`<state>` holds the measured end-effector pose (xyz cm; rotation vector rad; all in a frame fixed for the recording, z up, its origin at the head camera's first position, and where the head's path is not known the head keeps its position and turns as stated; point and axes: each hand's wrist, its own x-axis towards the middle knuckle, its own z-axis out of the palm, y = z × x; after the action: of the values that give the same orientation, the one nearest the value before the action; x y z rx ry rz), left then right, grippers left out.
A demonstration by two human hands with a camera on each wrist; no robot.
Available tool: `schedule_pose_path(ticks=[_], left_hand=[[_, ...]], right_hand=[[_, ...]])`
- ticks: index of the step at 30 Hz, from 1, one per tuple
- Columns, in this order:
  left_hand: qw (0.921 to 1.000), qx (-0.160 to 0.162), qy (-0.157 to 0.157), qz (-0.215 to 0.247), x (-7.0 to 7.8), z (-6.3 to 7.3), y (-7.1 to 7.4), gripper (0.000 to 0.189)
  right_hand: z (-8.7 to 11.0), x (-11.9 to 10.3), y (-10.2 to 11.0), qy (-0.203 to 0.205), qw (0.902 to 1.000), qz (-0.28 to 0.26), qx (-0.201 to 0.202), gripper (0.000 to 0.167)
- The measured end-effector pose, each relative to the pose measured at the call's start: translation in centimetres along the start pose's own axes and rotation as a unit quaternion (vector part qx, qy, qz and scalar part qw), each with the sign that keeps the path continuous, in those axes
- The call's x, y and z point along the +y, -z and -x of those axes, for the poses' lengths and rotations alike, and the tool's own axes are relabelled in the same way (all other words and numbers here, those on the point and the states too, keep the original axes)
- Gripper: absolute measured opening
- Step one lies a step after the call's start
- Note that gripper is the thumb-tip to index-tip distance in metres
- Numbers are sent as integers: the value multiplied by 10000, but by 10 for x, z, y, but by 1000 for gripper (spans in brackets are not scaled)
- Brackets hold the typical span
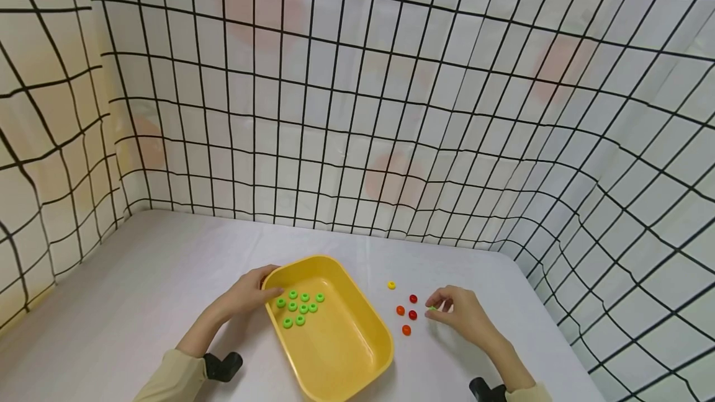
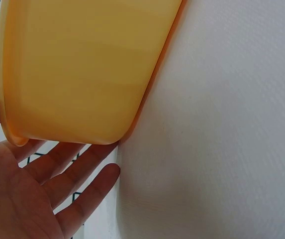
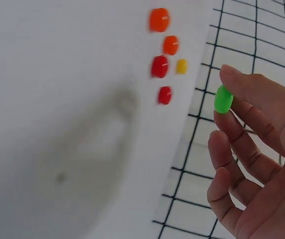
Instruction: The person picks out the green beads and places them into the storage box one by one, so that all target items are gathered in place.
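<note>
My left hand [image 1: 244,293] holds the far left corner of a yellow plastic tray [image 1: 335,352], its thumb over the rim and its fingers along the outside. In the left wrist view the fingers [image 2: 85,172] lie spread against the wall of the tray. Several green ring-shaped beads [image 1: 303,308] lie in the left part of the tray. Between thumb and fingertip my right hand [image 1: 462,314] pinches one green bead [image 3: 223,100], lifted above the table to the right of the tray. That bead is mostly hidden by the fingers in the head view.
Right of the tray lie a yellow bead [image 1: 391,285], two red beads [image 1: 413,315] and two orange beads [image 1: 406,330] on the white table [image 1: 167,265]. A black grid-lined white curtain [image 1: 346,110] stands behind the table and along both sides.
</note>
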<state>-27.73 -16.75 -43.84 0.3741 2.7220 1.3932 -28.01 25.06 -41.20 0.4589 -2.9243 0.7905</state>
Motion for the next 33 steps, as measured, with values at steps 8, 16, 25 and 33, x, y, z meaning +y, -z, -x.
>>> schedule_pose_path(ticks=[8,16,25,33], left_hand=[[10000,8,14,-38,0,-1,1,45],[10000,11,32,-3,0,0,1,45],[10000,-30,-42,62,-4,-1,2,45],[9997,-58,-231,-40,-8,-3,4,42]], right_hand=[[-30,-46,2,347,9994,-73,21,11],[-61,-110,-10,1372,9901,-81,-300,9],[-84,-161,-60,1958,9750,175,-1033,14],[-89,-189,-99,2252,9607,421,-1569,10]])
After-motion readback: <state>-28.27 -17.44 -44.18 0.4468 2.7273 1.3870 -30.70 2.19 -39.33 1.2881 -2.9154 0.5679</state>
